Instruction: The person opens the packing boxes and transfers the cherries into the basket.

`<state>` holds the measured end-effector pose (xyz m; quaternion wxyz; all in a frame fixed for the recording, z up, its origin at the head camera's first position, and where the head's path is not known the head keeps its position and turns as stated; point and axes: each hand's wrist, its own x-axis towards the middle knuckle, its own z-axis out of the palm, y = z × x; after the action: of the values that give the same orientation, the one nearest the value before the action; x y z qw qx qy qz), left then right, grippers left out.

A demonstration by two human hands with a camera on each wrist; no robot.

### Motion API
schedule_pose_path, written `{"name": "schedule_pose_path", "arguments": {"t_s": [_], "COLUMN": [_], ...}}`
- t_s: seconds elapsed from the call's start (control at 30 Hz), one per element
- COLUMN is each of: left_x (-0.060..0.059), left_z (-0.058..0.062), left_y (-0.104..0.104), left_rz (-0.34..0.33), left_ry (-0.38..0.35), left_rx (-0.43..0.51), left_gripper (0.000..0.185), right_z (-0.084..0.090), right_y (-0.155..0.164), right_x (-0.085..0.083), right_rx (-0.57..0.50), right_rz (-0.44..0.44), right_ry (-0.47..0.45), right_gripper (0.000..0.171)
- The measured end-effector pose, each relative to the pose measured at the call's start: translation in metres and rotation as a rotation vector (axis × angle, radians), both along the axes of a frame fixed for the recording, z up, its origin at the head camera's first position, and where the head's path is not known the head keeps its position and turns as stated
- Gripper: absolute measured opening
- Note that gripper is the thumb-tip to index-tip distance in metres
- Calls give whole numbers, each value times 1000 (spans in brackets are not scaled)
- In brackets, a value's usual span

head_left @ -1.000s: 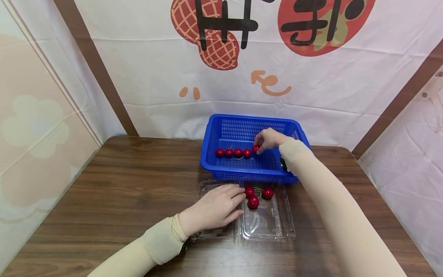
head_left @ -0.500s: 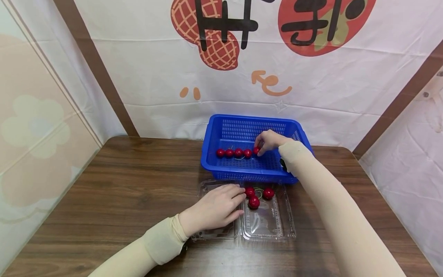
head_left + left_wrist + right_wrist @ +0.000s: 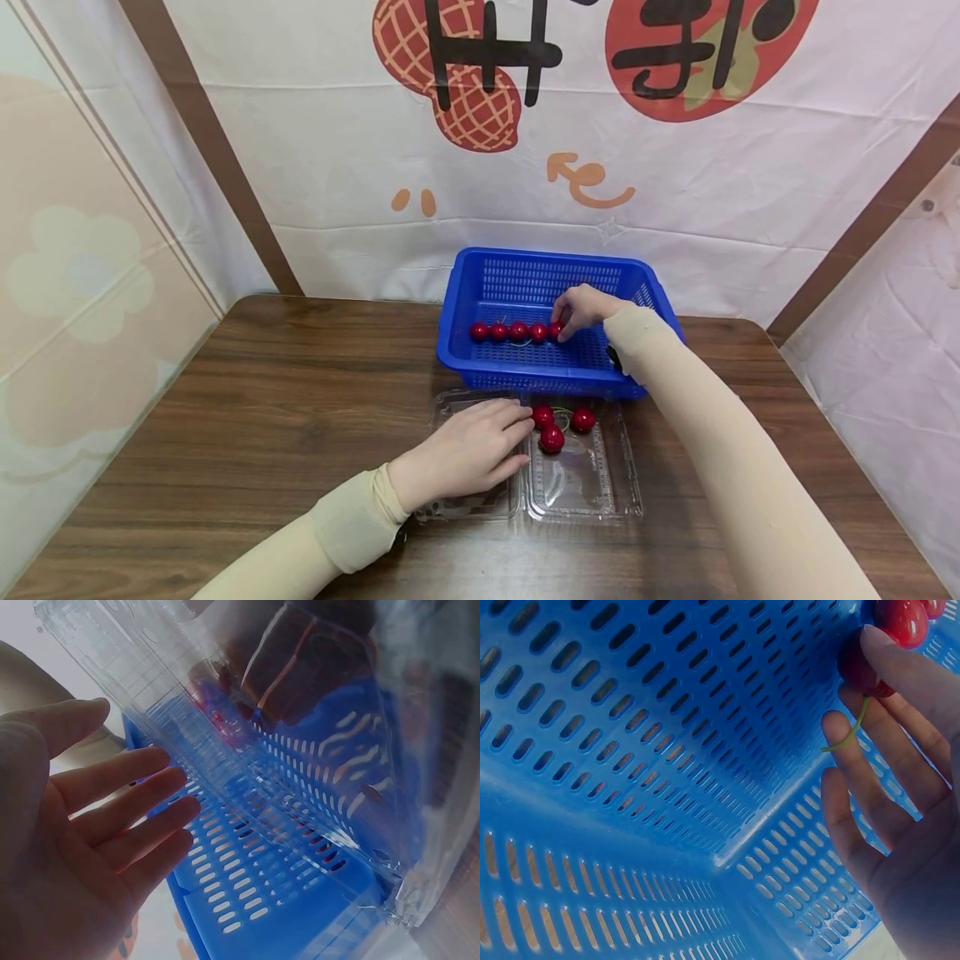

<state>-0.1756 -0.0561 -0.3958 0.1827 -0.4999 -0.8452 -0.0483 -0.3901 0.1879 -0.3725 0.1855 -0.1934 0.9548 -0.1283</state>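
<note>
Head view: right hand (image 3: 587, 305) fingers (image 3: 900, 667) pinching rightmost small glossy red cherry (image 3: 556, 330) of 5 rowed left-right inside blue slotted plastic basket (image 3: 480, 354); left hand (image 3: 465, 454) flat on clear clamshell box (image 3: 592, 492).

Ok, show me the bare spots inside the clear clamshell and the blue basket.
Clamshell: the right tray's near half is bare; three cherries crowd its far end, left hand covers the other half. Basket: bare behind and before the cherry row; right hand at its right end.
</note>
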Motion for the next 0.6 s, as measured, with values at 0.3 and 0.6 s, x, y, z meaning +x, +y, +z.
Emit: {"name": "schedule_pose_path", "arguments": {"t_s": [0.3, 0.6], "left_x": [0, 0], "left_z": [0, 1], "left_y": [1, 2], "left_rz": [8, 4], "left_ry": [-6, 0], "left_rx": [0, -6], "left_gripper": [40, 40], "right_z": [0, 1], "right_y": [0, 1], "right_x": [-1, 3], "right_rx": [14, 9], "right_rz": [12, 10], "right_ry": [-1, -18], "right_gripper": [30, 30]}}
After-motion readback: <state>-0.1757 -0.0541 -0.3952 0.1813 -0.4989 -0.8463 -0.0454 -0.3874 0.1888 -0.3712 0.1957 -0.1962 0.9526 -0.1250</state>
